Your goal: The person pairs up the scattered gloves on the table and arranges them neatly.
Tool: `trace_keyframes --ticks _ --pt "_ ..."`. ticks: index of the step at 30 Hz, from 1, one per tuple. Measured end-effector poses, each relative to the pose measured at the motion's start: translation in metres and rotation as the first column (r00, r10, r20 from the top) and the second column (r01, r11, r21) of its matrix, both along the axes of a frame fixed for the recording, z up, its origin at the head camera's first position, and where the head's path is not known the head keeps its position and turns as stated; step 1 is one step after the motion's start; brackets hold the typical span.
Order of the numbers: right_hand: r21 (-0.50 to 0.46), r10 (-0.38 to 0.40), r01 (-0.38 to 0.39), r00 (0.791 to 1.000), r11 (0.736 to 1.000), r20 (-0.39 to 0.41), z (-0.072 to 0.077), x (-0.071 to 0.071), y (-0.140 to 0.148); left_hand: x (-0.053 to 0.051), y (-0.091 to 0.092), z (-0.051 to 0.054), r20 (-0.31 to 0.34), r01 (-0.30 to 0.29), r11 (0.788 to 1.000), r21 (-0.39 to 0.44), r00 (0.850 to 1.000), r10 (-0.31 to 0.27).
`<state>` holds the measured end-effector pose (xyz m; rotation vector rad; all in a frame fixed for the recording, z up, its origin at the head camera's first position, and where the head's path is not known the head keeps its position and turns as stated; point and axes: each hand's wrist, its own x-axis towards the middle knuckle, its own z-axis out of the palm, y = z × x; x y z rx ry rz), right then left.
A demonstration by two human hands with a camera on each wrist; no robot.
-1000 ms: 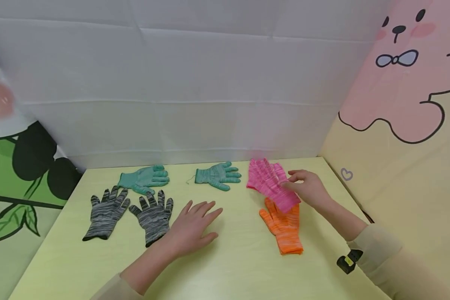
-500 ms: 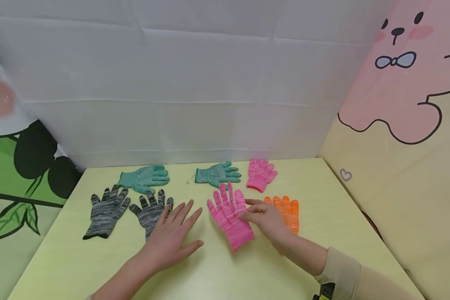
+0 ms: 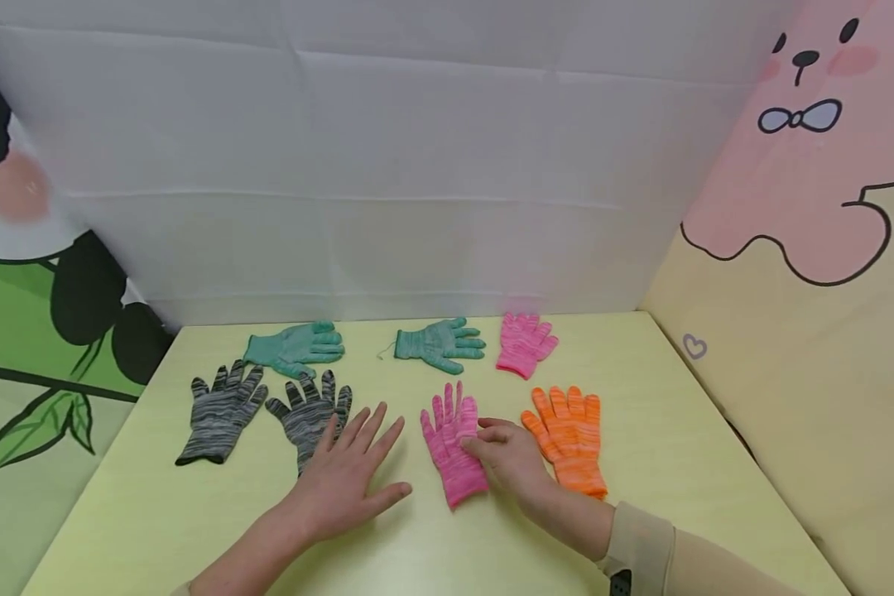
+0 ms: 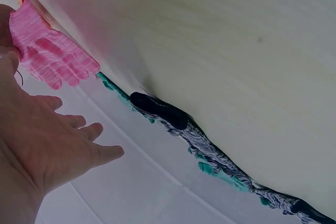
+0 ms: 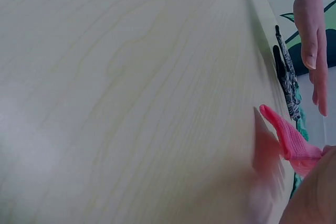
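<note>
Pinching a pink glove (image 3: 453, 459) at its side with the right hand (image 3: 517, 463), over the pale surface (image 3: 641, 414), well in from the far edge, with the left hand (image 3: 343, 480) outspread and free near a grey-striped glove (image 3: 308, 420), another pink glove (image 3: 526, 343) by the far edge.
</note>
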<state>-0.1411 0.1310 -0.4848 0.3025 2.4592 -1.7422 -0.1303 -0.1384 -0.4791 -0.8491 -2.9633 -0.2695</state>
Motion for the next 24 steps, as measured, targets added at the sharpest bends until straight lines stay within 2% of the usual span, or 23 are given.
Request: trace_keyframes --ticks 4,7,12,14,15,16,17,18,20,21,23,24 --pt "0.041 0.032 -0.032 0.999 0.999 -0.006 -0.004 0.002 0.005 0.002 0.004 -0.003 0.026 0.025 1.000 -0.012 0.999 -0.024" --pt "0.111 0.101 -0.097 0.994 0.989 -0.035 -0.004 0.005 0.012 0.003 0.008 -0.004 0.025 0.036 0.999 -0.019 0.999 -0.035" --pt "0.265 0.230 -0.205 0.971 0.942 -0.066 0.000 0.009 0.027 0.002 0.008 -0.008 0.024 0.045 0.999 -0.015 0.999 -0.045" --pt "0.326 0.291 -0.247 0.952 0.913 -0.096 0.002 0.011 0.033 0.003 0.008 -0.008 0.036 0.043 0.999 -0.026 0.998 -0.042" --pt "0.383 0.335 -0.269 0.935 0.884 -0.117 0.003 0.011 0.036 0.002 0.008 -0.008 0.042 0.042 0.999 -0.031 0.998 -0.041" --pt "0.455 0.389 -0.290 0.910 0.842 -0.140 0.003 0.011 0.039 0.003 0.008 -0.006 0.055 0.036 0.998 -0.046 0.998 -0.034" --pt "0.536 0.448 -0.304 0.880 0.787 -0.158 0.002 0.011 0.041 0.003 0.007 -0.007 0.062 0.036 0.998 -0.051 0.998 -0.033" --pt "0.618 0.508 -0.314 0.846 0.721 -0.163 0.001 0.011 0.043 0.003 0.007 -0.007 0.068 0.038 0.998 -0.055 0.997 -0.034" --pt "0.767 0.615 -0.295 0.772 0.569 -0.159 -0.004 0.011 0.046 0.003 0.008 -0.009 0.081 0.041 0.998 -0.050 0.996 -0.036" --pt "0.816 0.653 -0.287 0.744 0.503 -0.141 -0.007 0.011 0.046 0.003 0.008 -0.009 0.086 0.041 0.998 -0.046 0.996 -0.037" --pt "0.862 0.700 -0.293 0.708 0.414 -0.096 -0.013 0.011 0.046 0.003 0.009 -0.011 0.096 0.038 0.999 -0.037 0.995 -0.035" --pt "0.872 0.711 -0.304 0.700 0.385 -0.070 -0.016 0.011 0.045 0.003 0.010 -0.012 0.100 0.037 0.999 -0.034 0.994 -0.033"
